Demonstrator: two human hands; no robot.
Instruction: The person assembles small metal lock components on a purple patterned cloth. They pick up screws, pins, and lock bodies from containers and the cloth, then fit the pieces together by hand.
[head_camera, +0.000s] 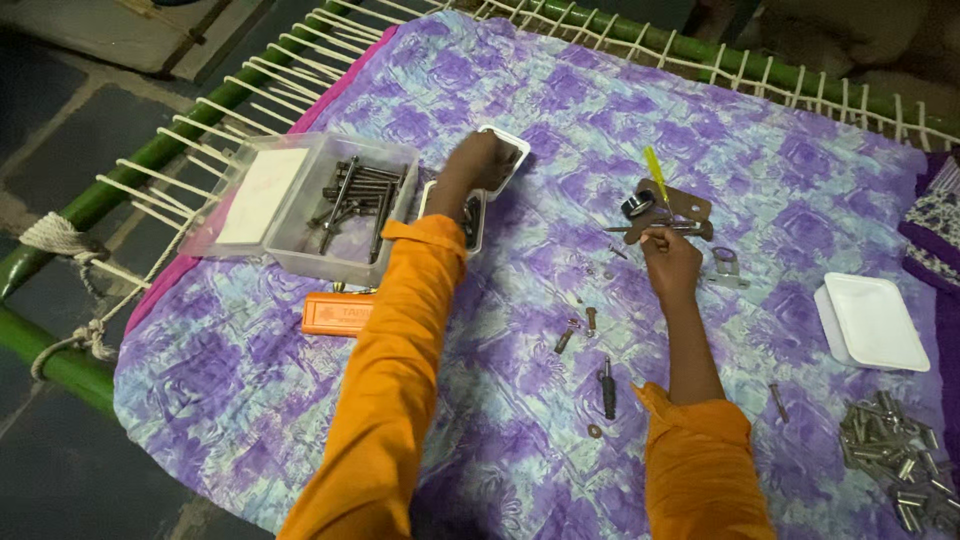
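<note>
A thin metal rod (655, 229) is pinched in the closed fingers of the right hand (668, 252), its long axis running left to right over the brown bracket (690, 207). The left hand (483, 160) is curled over a small white tray (510, 145) on the bed's purple sheet (520, 330); whether anything is gripped cannot be told.
</note>
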